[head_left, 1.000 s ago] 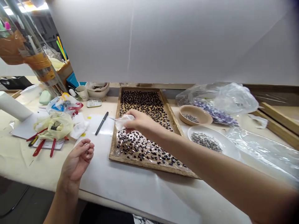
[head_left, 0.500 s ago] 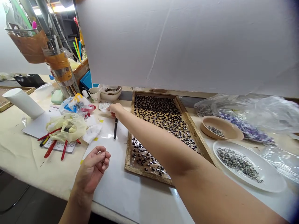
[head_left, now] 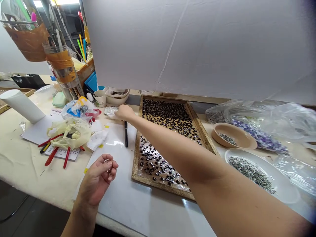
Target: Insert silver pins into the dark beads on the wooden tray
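My right hand (head_left: pixel 124 112) is stretched far forward, left of the wooden tray (head_left: pixel 136 154). Its fingers are closed over a small flat dish (head_left: pixel 109 110) of pale bits, and what they hold is hidden. My left hand (head_left: pixel 98 179) rests near the table's front edge with its fingers curled, pinching a small metal piece. The tray holds many dark beads under clear film. A black pen (head_left: pixel 126 133) lies between my two hands.
A tan bowl (head_left: pixel 248 144) and a white plate (head_left: pixel 283 189) of small metal parts sit on the right, beside clear plastic bags (head_left: pixel 261 115). At the left lie a yellow bag (head_left: pixel 70 131), red tools (head_left: pixel 50 157), a white tube (head_left: pixel 21 105) and taped jars (head_left: pixel 61 62). A white board (head_left: pixel 197 46) stands behind.
My right hand has left the tray and reached forward and left to the small dish. The pen has turned a little. My left hand has stayed curled in the same spot.
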Demonstrator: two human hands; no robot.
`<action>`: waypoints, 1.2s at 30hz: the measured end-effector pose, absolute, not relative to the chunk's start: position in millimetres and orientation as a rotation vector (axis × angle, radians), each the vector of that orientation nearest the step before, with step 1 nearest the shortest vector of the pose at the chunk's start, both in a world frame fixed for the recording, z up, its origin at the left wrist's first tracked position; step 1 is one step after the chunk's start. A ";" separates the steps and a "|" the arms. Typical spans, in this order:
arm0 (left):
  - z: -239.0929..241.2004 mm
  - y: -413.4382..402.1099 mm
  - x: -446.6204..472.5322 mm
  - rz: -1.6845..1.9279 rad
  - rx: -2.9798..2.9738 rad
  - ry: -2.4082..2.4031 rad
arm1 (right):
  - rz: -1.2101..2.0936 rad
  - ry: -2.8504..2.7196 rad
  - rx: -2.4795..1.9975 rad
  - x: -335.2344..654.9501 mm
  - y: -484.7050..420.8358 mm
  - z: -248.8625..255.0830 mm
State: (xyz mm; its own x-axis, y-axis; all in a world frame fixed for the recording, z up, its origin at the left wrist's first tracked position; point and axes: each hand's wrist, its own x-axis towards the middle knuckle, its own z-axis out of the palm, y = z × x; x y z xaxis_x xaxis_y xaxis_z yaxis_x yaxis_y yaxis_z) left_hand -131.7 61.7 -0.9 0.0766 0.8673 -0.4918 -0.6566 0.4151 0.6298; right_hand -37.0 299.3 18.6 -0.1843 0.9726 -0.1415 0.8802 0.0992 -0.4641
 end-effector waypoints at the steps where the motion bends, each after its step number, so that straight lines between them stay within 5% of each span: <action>1: -0.8 61.7 -131.6 1.161 0.271 0.949 | 0.674 -2.200 -1.863 -34.1 299.8 19.5; 27: 0.2 61.7 -129.8 1.156 0.296 0.972 | 0.466 -2.720 -1.417 -7.9 272.1 -1.0; 36: 1.3 60.2 -129.5 1.143 0.290 0.963 | 0.248 -2.444 -1.652 2.2 282.2 21.0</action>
